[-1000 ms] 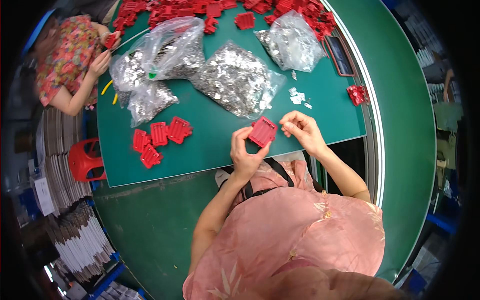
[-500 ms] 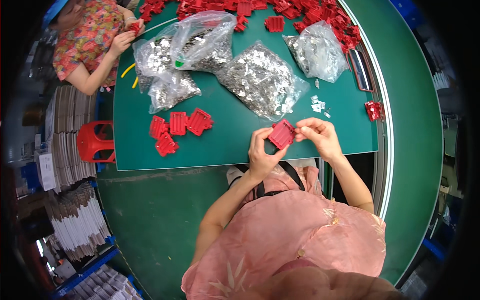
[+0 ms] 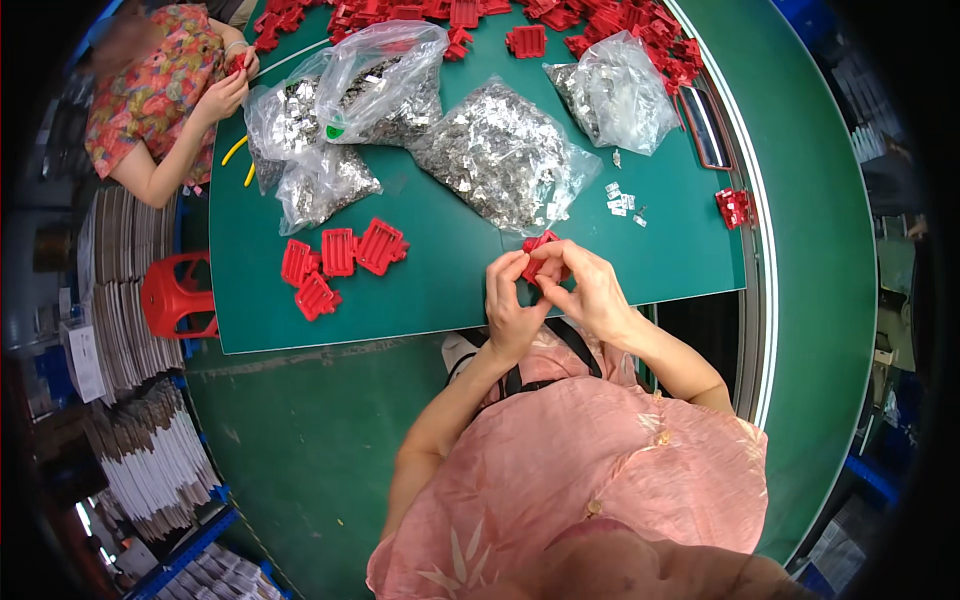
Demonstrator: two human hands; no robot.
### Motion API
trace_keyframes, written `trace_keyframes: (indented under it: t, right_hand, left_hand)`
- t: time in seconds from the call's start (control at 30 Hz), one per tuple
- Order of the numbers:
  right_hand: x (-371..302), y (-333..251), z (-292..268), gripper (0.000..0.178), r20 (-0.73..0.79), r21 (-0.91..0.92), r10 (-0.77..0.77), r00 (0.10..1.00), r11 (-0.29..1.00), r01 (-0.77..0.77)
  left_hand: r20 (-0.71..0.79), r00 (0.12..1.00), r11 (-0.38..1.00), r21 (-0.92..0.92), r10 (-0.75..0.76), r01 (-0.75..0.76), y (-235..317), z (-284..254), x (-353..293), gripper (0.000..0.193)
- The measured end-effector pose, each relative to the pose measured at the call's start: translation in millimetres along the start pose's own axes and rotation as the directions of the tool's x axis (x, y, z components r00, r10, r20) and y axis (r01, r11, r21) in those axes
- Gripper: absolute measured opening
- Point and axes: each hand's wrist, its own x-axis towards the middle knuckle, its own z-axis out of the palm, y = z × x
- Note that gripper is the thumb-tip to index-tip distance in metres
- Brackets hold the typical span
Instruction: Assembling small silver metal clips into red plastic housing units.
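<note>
At the centre of the frame, our left hand (image 3: pixel 514 312) grasped a red plastic holder (image 3: pixel 537 243). Our right hand (image 3: pixel 597 297) curled over it; its grip we could not tell. Four similar holders (image 3: pixel 338 254) lay left of centre.

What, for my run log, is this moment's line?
left hand: holds red part | right hand: over red part | beyond: clear filled bag

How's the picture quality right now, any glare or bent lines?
Head view throughout: bright glints speckle the middle plastic bag; the white strip right of the table bows outward; the corners fade to black; the left hand and right hand look fairly sharp.
</note>
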Motion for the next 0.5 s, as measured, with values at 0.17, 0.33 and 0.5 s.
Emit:
trace_keyframes:
  t: [0.17,0.33,0.5]
  right_hand:
    - [6.8,-0.3,0.8,0.036,0.069,0.012,0.047,0.996,0.999,-0.048]
    - [11.2,-12.6,-9.4,0.031,0.088,-0.014,0.047,0.995,0.999,-0.046]
    - [-8.8,1.2,7.5,0.025,0.023,-0.430,-0.290,0.957,0.861,0.272]
  left_hand:
    - [0.013,1.000,0.999,0.037,0.026,-0.026,-3.7,-0.4,-5.0,0.058]
    - [0.023,0.999,0.998,0.041,0.037,-0.038,-2.2,0.1,-7.1,0.058]
    - [0.067,0.997,0.998,0.039,0.038,-0.041,0.0,-8.1,-0.6,0.055]
